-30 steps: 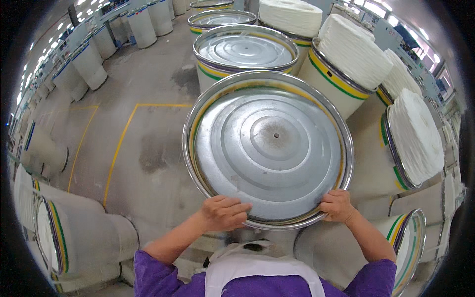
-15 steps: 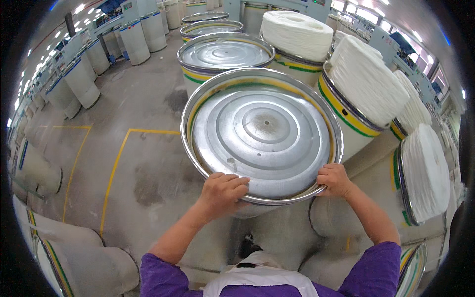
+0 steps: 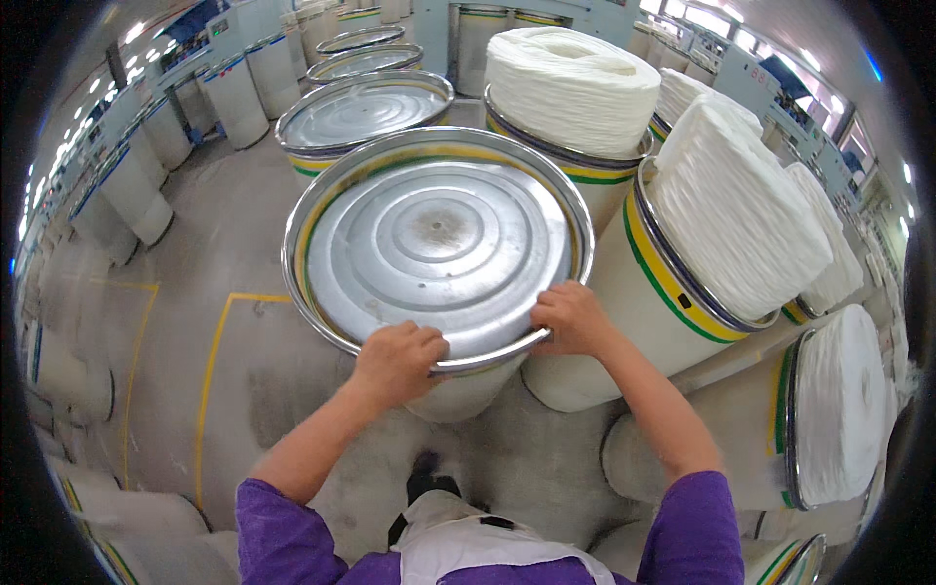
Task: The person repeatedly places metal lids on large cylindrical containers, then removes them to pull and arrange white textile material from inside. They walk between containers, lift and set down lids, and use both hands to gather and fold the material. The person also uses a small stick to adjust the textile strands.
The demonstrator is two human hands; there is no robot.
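Note:
Before me stands a large round sliver can (image 3: pixel 458 398) with a pale body and a shiny metal rim. A ridged metal plate (image 3: pixel 439 229) sits just below that rim, inside a yellow and green band. My left hand (image 3: pixel 398 361) is closed over the near left part of the rim. On the near right part, my right hand (image 3: pixel 567 320) grips the same rim, fingers curled over the edge. Both forearms reach forward from purple sleeves. The can's lower body is mostly hidden under its top.
Similar plate-topped cans (image 3: pixel 366 112) line up beyond. To the right, cans heaped with white sliver coils (image 3: pixel 736 210) stand close by, one right beside my can. Yellow floor lines (image 3: pixel 214 361) run at left. More cans (image 3: pixel 136 195) stand far left, before machines.
The can I hold now appears farther left in view, with both hands still on its rim. The coil-filled cans at right show larger and fuller. My foot has shifted left in view.

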